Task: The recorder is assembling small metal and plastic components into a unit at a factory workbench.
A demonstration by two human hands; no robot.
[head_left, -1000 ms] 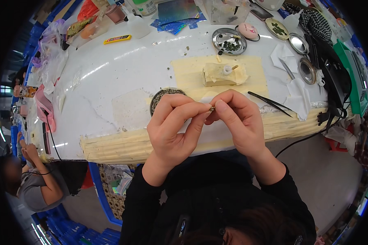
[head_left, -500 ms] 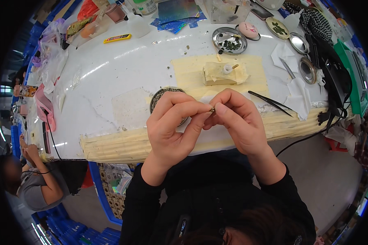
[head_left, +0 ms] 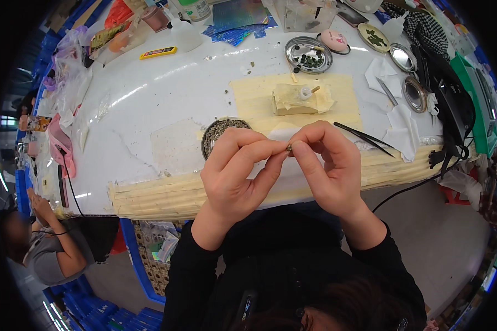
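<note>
Both hands meet above the near edge of the white tabletop (head_left: 149, 105). The left hand (head_left: 234, 176) and right hand (head_left: 328, 165) each pinch a tiny brass-coloured piece (head_left: 289, 147) in a closed fingertip grip. Just behind it sits a round dish of small parts (head_left: 215, 132); black tweezers (head_left: 364, 138) lie to its right. Since a moment ago the hands have barely shifted.
</note>
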